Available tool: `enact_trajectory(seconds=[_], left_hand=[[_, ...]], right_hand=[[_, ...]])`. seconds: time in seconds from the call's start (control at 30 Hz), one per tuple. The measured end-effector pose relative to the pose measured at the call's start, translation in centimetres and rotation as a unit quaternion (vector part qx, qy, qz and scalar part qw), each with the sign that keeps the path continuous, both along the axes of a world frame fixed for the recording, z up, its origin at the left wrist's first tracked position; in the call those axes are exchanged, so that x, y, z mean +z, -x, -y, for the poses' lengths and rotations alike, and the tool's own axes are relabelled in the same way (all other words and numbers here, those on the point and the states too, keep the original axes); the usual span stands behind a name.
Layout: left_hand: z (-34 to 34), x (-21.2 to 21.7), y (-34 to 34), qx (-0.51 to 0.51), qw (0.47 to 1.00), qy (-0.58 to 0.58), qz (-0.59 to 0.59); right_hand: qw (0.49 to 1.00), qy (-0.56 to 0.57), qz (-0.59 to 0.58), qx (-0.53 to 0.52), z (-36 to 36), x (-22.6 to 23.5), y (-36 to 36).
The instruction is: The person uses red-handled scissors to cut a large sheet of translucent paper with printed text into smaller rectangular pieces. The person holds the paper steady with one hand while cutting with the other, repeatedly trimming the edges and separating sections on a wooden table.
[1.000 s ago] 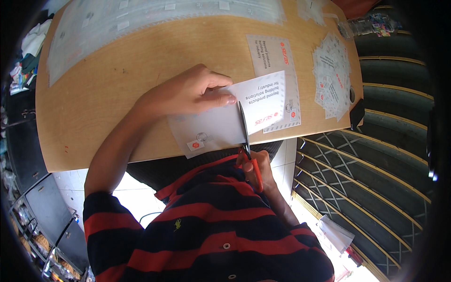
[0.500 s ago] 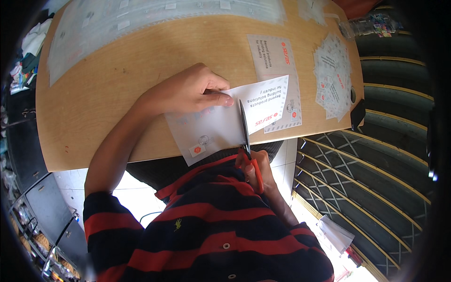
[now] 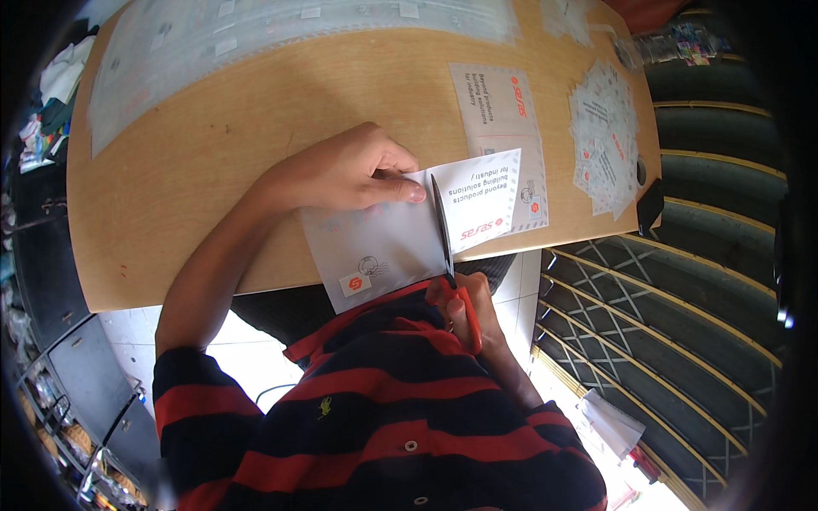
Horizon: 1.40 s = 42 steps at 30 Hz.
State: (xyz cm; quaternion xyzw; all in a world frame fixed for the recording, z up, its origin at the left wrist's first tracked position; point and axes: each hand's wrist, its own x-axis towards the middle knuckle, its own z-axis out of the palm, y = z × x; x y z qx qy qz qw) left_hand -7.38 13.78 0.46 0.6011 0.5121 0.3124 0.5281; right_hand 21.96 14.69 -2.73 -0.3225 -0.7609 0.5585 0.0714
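My left hand (image 3: 366, 173) pinches the upper edge of a white printed sheet (image 3: 388, 243) between thumb and curled fingers. The sheet hangs over the table's near edge and bears a small stamp-like mark at its lower left. In my right hand (image 3: 479, 305) is a pair of scissors (image 3: 466, 319) with red handles. Their dark blades point away from me and lie across the sheet, a little right of my left thumb. The part right of the blades tilts up at an angle. Beneath it lies another printed sheet (image 3: 497, 102), flat on the table.
The wooden table (image 3: 196, 187) has a long translucent sheet (image 3: 281, 32) along its far side. A pile of small printed cut pieces (image 3: 605, 140) is at the right, near a clear plastic bottle (image 3: 630, 53). A slatted metal shutter (image 3: 682, 281) stands beyond the table's right edge.
My left hand and the sheet have shifted slightly down toward me. The blades lie closer to the sheet's upper edge. The other sheets have stayed in place.
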Motion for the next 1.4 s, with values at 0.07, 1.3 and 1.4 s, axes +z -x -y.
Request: enact_trajectory(seconds=[0.07,1.3,1.4], left_hand=[[0.0,-0.3,0.1,-0.006,1.000,-0.003,-0.003],[0.0,1.6,0.5,0.102,0.994,0.024,0.030],[-1.4,-1.1,-0.5,0.127,0.991,-0.038,-0.031]], right_hand=[[1.000,-0.003,0.023,-0.008,0.1,0.5,0.4],[0.989,-0.065,-0.124,-0.048,0.1,1.7,-0.4],[0.992,-0.021,-0.071,-0.105,-0.2,1.9,-2.2]])
